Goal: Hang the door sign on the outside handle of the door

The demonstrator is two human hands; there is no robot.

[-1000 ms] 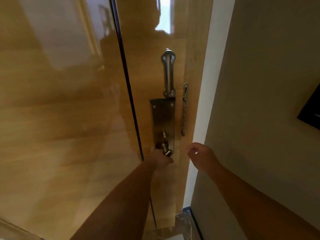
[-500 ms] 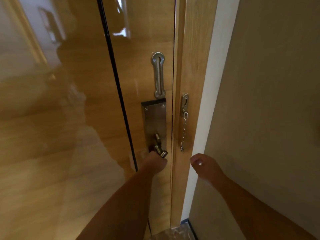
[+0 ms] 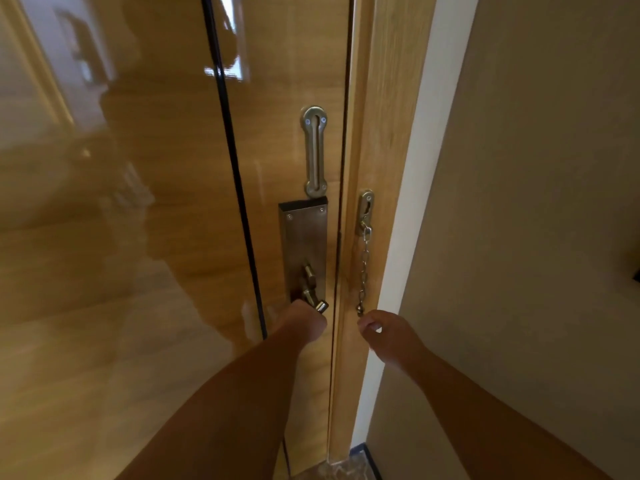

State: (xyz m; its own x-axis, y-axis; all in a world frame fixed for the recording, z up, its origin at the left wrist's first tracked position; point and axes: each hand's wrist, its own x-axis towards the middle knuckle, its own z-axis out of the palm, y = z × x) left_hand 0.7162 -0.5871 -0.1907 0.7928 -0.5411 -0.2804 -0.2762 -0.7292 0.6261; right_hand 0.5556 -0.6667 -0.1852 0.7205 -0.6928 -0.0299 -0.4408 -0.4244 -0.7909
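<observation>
My left hand is closed around the metal lever handle on the inner face of the glossy wooden door. Only the lever's end shows above my knuckles, below a long steel lock plate. My right hand hovers by the door frame with its fingers loosely curled and nothing in them, just under the end of the hanging security chain. No door sign is in view, and the outside handle is hidden behind the door.
A slotted chain-guard plate is screwed to the door above the lock plate. The chain's anchor sits on the frame. A beige wall runs close on the right. A thin black vertical strip crosses the door.
The door has swung to the frame and the gap at its edge has closed. My left hand stays on the handle and my right hand stays beside the frame.
</observation>
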